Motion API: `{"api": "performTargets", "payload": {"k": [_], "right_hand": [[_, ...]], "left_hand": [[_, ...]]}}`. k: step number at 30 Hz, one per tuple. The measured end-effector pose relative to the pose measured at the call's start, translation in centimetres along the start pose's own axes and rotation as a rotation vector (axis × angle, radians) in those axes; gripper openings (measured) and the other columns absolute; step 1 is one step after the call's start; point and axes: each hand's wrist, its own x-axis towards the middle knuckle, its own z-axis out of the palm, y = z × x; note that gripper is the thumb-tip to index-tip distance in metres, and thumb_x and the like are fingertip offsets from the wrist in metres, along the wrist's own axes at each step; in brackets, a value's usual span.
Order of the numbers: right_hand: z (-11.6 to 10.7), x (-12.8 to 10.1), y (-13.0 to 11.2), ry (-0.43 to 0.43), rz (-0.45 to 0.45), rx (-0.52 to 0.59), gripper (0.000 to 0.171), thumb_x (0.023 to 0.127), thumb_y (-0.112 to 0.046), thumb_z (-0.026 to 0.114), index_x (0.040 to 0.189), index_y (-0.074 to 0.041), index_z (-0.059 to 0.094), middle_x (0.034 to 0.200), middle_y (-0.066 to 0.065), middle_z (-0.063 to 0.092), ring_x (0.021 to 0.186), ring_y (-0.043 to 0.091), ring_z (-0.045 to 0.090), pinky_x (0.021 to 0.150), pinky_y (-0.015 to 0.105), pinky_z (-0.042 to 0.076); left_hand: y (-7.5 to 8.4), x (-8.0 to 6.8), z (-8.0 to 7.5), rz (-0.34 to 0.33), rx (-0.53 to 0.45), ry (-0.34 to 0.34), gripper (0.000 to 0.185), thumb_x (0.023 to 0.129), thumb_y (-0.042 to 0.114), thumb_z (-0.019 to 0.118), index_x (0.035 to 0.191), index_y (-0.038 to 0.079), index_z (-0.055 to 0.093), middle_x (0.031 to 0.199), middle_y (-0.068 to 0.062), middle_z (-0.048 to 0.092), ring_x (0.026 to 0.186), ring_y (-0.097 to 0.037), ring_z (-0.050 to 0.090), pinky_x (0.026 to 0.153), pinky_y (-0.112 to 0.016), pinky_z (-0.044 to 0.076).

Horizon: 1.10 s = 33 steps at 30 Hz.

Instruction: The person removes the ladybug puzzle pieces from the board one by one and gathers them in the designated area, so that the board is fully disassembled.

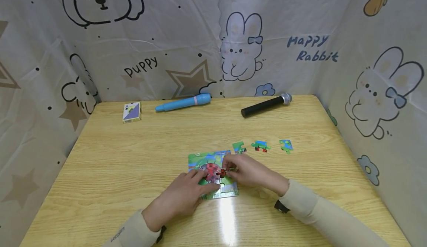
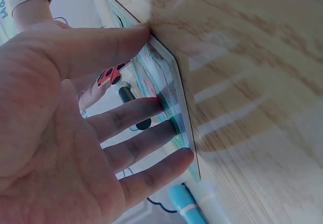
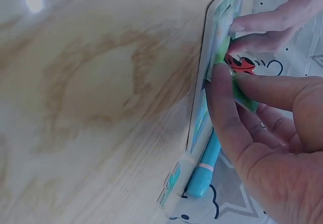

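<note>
A jigsaw puzzle with a ladybug picture (image 1: 209,155) lies in its flat tray on the table's near middle. My left hand (image 1: 185,193) rests on its left and lower part, fingers extended; in the left wrist view its fingertips (image 2: 181,158) touch the puzzle's surface. Between thumb and fingers my right hand (image 1: 250,170) pinches a red and green puzzle piece (image 3: 241,65). That piece is tilted over the right side of the puzzle. Fingers partly hide the spot beneath it.
Behind the right hand lie three loose pieces: one by the tray's corner (image 1: 238,147), a middle one (image 1: 261,145) and a right one (image 1: 286,145). Along the back are a card box (image 1: 132,112), a blue stick-shaped object (image 1: 183,103) and a black microphone (image 1: 265,106). Printed cloth (image 1: 186,39) surrounds the table.
</note>
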Motion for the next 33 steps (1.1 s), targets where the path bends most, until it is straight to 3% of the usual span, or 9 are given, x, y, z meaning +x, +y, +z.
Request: {"api": "performTargets", "payload": {"k": [10,19,25,33], "right_hand": [[0.1,0.1,-0.3,0.008,0.002,-0.023,0.017,0.096,0.0,0.072,0.096,-0.015,0.064,0.094,0.0,0.075,0.092,0.009,0.071,0.081,0.027,0.058],[-1.3,-0.7,-0.1,0.019,0.054,0.014,0.013,0.099,-0.004,0.069,0.107,-0.014,0.068,0.104,-0.001,0.075,0.101,0.014,0.074,0.083,0.027,0.06],[-3.2,-2.2,1.1,0.053,0.108,0.011,0.02,0.099,-0.005,0.069,0.115,-0.016,0.068,0.103,-0.002,0.074,0.094,0.009,0.07,0.075,0.023,0.058],[-5.6,-6.0,4.2,0.092,0.135,-0.04,0.02,0.098,-0.005,0.072,0.114,-0.015,0.072,0.096,0.0,0.073,0.083,0.005,0.064,0.072,0.024,0.056]], "left_hand": [[0.2,0.0,0.1,0.004,0.027,-0.016,0.057,0.103,0.018,0.065,0.147,0.053,0.055,0.156,-0.015,0.052,0.141,-0.04,0.053,0.103,-0.055,0.056],[0.5,-0.1,-0.3,-0.013,-0.015,-0.01,0.06,0.1,0.012,0.067,0.145,0.05,0.059,0.155,-0.017,0.053,0.142,-0.042,0.053,0.104,-0.057,0.055],[0.8,0.0,0.0,-0.032,-0.028,-0.007,0.061,0.099,0.009,0.066,0.145,0.049,0.06,0.154,-0.018,0.053,0.143,-0.041,0.05,0.107,-0.058,0.053],[1.3,0.0,0.6,-0.026,-0.011,0.06,0.045,0.105,0.021,0.061,0.143,0.045,0.062,0.149,-0.02,0.057,0.141,-0.046,0.052,0.103,-0.061,0.054]]}}
